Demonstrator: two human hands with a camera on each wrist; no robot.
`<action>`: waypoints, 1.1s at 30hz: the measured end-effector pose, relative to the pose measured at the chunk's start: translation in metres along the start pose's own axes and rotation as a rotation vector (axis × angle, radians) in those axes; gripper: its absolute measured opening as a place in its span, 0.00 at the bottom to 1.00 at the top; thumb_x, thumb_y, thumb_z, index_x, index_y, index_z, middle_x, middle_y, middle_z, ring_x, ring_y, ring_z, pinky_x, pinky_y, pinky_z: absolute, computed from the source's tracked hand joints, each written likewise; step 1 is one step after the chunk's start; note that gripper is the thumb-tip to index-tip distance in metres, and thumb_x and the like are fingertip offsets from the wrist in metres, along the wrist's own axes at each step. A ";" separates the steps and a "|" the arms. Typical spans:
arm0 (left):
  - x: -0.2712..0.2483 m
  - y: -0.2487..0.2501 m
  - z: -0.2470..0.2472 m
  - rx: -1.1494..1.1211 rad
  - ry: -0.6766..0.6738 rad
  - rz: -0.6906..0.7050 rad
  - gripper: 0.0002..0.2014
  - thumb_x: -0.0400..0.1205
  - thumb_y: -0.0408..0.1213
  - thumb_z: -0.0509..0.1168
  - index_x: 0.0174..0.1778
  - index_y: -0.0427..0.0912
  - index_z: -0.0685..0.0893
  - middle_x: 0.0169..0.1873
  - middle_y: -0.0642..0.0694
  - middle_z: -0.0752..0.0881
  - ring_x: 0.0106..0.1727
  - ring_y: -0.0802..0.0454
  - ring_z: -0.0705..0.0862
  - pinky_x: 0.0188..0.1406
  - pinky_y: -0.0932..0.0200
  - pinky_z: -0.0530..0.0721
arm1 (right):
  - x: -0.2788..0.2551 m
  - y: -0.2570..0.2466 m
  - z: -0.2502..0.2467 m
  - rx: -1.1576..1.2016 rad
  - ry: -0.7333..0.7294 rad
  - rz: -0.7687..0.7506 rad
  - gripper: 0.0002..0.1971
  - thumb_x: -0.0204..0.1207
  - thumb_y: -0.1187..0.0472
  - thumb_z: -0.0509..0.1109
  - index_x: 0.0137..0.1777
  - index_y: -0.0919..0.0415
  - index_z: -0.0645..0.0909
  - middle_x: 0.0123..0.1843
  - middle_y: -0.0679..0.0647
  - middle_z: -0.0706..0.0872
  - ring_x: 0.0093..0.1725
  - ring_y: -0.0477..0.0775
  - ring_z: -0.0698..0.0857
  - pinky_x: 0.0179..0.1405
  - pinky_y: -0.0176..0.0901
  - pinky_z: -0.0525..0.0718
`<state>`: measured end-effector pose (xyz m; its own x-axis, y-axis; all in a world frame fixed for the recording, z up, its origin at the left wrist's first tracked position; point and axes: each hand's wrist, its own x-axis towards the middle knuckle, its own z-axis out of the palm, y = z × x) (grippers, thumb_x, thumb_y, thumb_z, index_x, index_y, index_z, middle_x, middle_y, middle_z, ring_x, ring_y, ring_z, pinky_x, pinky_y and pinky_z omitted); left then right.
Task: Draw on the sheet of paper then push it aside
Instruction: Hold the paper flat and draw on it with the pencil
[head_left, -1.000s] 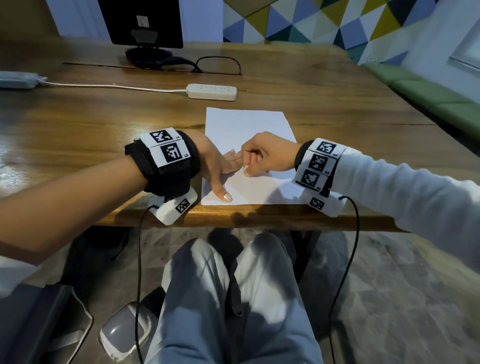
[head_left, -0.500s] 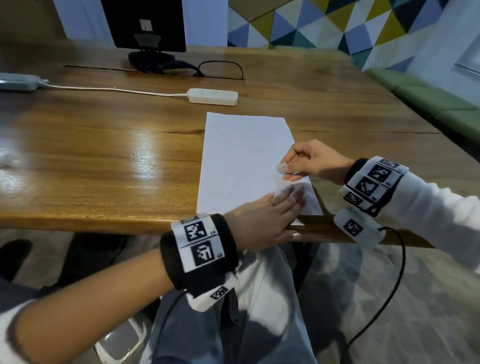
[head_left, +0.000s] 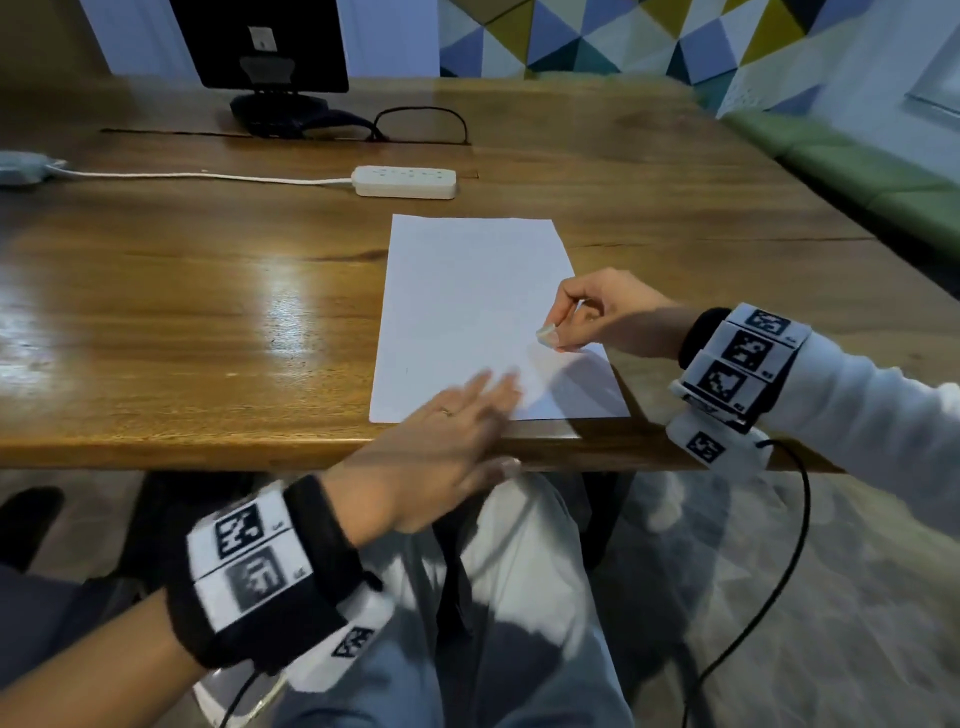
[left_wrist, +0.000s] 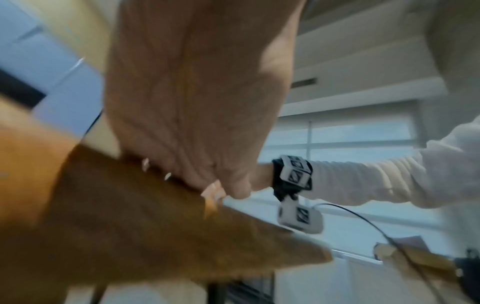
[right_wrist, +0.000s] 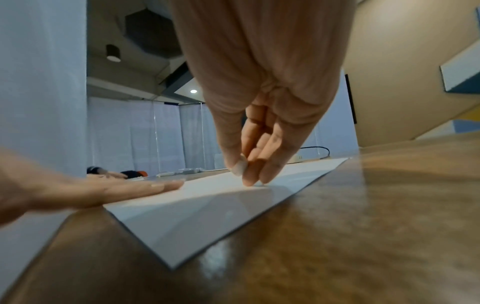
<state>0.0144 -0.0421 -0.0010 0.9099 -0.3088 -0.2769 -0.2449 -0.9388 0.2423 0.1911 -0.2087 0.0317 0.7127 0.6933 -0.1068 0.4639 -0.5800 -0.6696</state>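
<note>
Both wrists wear black bands (head_left: 311, 561) carrying white square-coded tags, a black cable (head_left: 769, 597) trailing from the white-sleeved (head_left: 878, 431) right one.

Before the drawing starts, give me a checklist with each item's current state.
1. Sheet of paper flat on the table: ok.
2. Left hand steadying the sheet's near edge, fingers straight: ok.
3. Right hand pinching a small pale drawing piece: ok.
4. Piece's tip touching the sheet: cannot tell.
5. Marks already on the sheet: none visible, ok.
6. Power strip clear of the sheet: ok.
</note>
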 end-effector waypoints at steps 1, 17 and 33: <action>-0.005 -0.005 -0.005 -0.018 -0.040 -0.132 0.36 0.86 0.57 0.42 0.82 0.45 0.31 0.80 0.50 0.28 0.81 0.55 0.28 0.81 0.59 0.34 | -0.002 -0.001 -0.001 -0.033 -0.007 -0.007 0.03 0.73 0.66 0.75 0.42 0.63 0.83 0.26 0.37 0.83 0.26 0.35 0.77 0.33 0.31 0.74; 0.053 -0.026 -0.067 0.259 -0.438 -0.233 0.41 0.86 0.57 0.47 0.80 0.39 0.28 0.79 0.41 0.26 0.81 0.42 0.29 0.80 0.46 0.39 | 0.010 -0.047 0.027 -0.360 -0.355 -0.289 0.03 0.70 0.69 0.73 0.37 0.63 0.82 0.28 0.47 0.80 0.27 0.40 0.76 0.30 0.24 0.73; 0.056 -0.027 -0.075 0.257 -0.463 -0.201 0.43 0.83 0.57 0.54 0.83 0.45 0.33 0.81 0.44 0.28 0.82 0.43 0.30 0.80 0.44 0.40 | 0.010 -0.048 0.033 -0.253 -0.448 -0.253 0.03 0.71 0.74 0.72 0.41 0.69 0.81 0.28 0.44 0.78 0.27 0.34 0.77 0.31 0.21 0.73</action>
<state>0.0973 -0.0223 0.0462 0.7195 -0.1001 -0.6872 -0.2080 -0.9752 -0.0758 0.1586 -0.1593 0.0386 0.2963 0.9054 -0.3041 0.7415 -0.4188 -0.5243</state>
